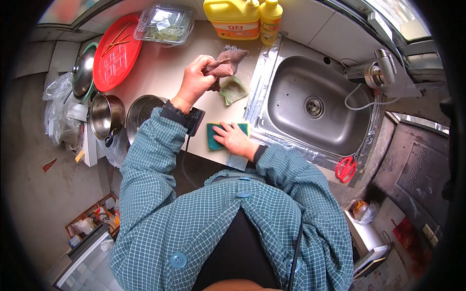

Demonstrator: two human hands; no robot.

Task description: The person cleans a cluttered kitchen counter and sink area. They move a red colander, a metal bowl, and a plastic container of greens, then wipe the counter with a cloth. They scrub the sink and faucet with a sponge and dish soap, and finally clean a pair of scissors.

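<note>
My left hand point(197, 77) grips a bunched brown waffle-weave cloth point(228, 63) above the pale countertop point(204, 40). Just right of that cloth lies a worn, light green scouring sponge point(234, 91), partly covered by the cloth's lower end. My right hand point(235, 139) rests with fingers spread on a dark green sponge pad point(214, 140) with a yellow edge, near the counter's front. Whether the fingers grip the pad or only press on it is hard to tell. Right of both hands is a stainless steel sink point(302, 125) bordered by foil tape.
Yellow detergent bottles point(236, 22) stand at the back, beside a clear plastic container point(165, 25). Leftward are a red plastic tray point(118, 54) with chopsticks, a lidded pan point(83, 74) and steel pots point(107, 114). Red-handled scissors point(346, 170) lie at the sink's front corner, below the faucet point(384, 69).
</note>
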